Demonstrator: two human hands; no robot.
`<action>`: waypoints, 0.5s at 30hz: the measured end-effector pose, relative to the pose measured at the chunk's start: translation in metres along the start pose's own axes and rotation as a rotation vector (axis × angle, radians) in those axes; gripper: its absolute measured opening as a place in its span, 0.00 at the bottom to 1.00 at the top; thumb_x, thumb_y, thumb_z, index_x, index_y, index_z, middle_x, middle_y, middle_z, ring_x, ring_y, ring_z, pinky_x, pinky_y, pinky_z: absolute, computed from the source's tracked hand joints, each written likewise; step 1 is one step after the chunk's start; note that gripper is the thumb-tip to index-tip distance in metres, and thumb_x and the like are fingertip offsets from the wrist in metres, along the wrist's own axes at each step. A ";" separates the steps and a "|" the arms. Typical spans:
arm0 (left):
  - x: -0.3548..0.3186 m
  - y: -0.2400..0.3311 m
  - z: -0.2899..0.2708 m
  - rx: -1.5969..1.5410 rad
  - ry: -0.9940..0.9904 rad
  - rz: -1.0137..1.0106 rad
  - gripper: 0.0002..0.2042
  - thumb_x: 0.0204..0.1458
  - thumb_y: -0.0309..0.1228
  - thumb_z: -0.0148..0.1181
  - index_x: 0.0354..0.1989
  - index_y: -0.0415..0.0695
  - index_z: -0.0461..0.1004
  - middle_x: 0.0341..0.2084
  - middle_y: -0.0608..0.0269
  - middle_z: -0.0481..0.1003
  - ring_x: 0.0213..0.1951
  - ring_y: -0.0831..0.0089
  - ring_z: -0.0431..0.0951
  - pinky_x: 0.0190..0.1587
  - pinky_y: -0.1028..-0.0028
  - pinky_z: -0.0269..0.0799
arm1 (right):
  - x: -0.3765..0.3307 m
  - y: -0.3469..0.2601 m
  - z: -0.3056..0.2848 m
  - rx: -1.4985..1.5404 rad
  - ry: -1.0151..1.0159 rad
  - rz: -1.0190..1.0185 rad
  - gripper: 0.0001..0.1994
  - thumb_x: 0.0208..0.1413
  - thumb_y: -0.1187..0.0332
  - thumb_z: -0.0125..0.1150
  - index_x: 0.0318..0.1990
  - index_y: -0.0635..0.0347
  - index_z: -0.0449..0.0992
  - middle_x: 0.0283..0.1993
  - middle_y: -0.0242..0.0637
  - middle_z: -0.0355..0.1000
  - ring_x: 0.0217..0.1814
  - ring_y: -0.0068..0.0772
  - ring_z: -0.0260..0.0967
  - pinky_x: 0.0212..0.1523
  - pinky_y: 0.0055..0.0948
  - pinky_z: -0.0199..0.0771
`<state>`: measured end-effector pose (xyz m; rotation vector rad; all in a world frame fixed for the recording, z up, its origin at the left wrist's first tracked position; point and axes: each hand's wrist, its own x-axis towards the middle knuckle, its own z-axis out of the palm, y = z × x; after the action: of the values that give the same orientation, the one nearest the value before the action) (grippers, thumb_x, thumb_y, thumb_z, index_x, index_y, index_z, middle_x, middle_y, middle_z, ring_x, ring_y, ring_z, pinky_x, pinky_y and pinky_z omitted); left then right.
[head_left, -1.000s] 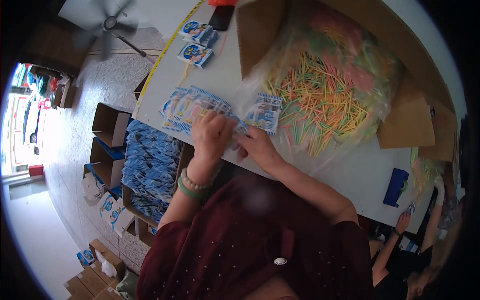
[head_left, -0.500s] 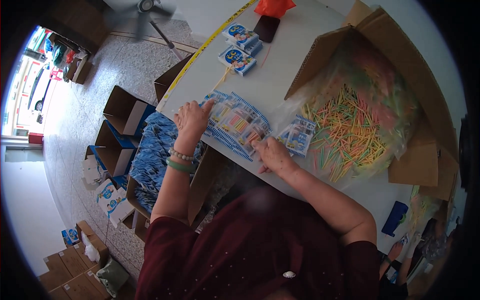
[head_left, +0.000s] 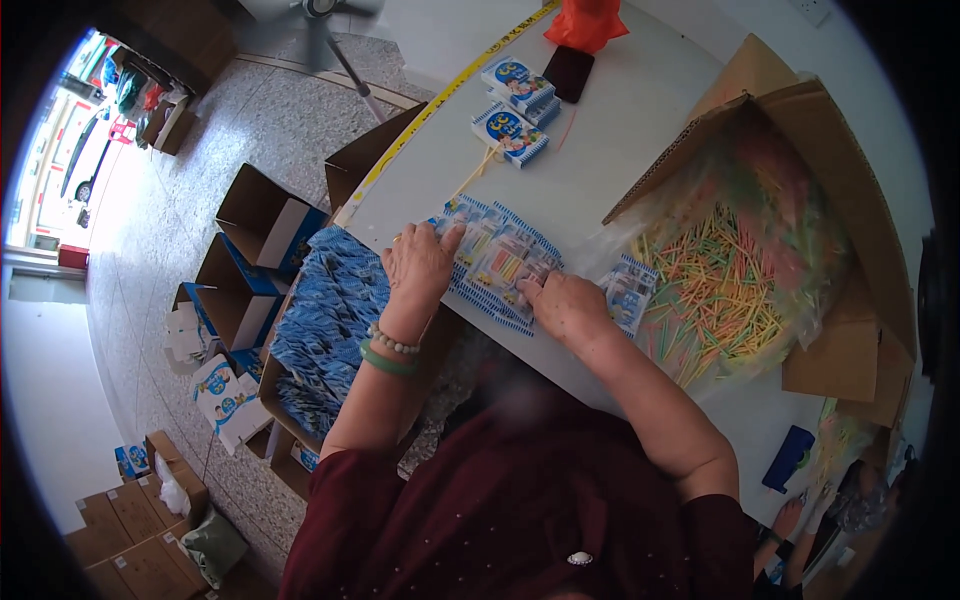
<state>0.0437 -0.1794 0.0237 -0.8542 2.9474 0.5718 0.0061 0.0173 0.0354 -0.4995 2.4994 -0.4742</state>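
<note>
A row of clear sachets with blue-striped edges (head_left: pixel 507 262) lies overlapping near the table's front edge, with pink and yellow sticks showing inside. My left hand (head_left: pixel 418 265), wearing a beaded and a green bracelet, presses its bent fingers on the left end of the row. At the right end, my right hand (head_left: pixel 572 308) grips the sachets between thumb and fingers; its other fingertips are partly hidden. Just right of that hand, another sachet (head_left: pixel 630 295) lies apart from the row.
A carton (head_left: pixel 845 345) with a plastic liner holds many coloured sticks (head_left: pixel 715 295) at right. Small printed boxes (head_left: pixel 511 133), a dark phone (head_left: pixel 569 74) and an orange bag (head_left: pixel 585 25) sit farther back. Left below the table, a carton holds blue sachets (head_left: pixel 335 300) beside open boxes (head_left: pixel 262 225).
The whole view has shifted, so the table appears farther right. My left fingers have bent down onto the row. My right hand has slid slightly farther back along its right end.
</note>
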 end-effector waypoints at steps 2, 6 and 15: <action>0.003 -0.001 0.002 -0.004 -0.029 -0.023 0.22 0.52 0.50 0.54 0.38 0.39 0.74 0.40 0.52 0.73 0.47 0.54 0.70 0.49 0.55 0.60 | 0.001 -0.004 0.001 -0.023 -0.016 0.008 0.27 0.59 0.48 0.45 0.35 0.69 0.77 0.36 0.56 0.75 0.42 0.57 0.73 0.46 0.45 0.71; 0.007 -0.001 0.000 0.115 0.100 0.170 0.21 0.52 0.49 0.55 0.35 0.39 0.75 0.39 0.52 0.73 0.48 0.54 0.70 0.49 0.56 0.60 | 0.002 -0.006 0.004 -0.021 -0.024 -0.018 0.26 0.60 0.50 0.45 0.35 0.69 0.77 0.37 0.56 0.75 0.42 0.56 0.73 0.46 0.45 0.71; 0.001 -0.016 0.011 -0.195 -0.029 0.066 0.24 0.52 0.51 0.56 0.35 0.37 0.72 0.30 0.44 0.76 0.37 0.46 0.76 0.38 0.55 0.68 | 0.000 -0.008 0.000 0.033 -0.025 0.026 0.25 0.57 0.48 0.50 0.36 0.68 0.75 0.37 0.55 0.75 0.43 0.56 0.72 0.45 0.45 0.71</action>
<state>0.0504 -0.1887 0.0075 -0.7570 2.9393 0.8792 0.0079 0.0098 0.0386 -0.4562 2.4668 -0.4955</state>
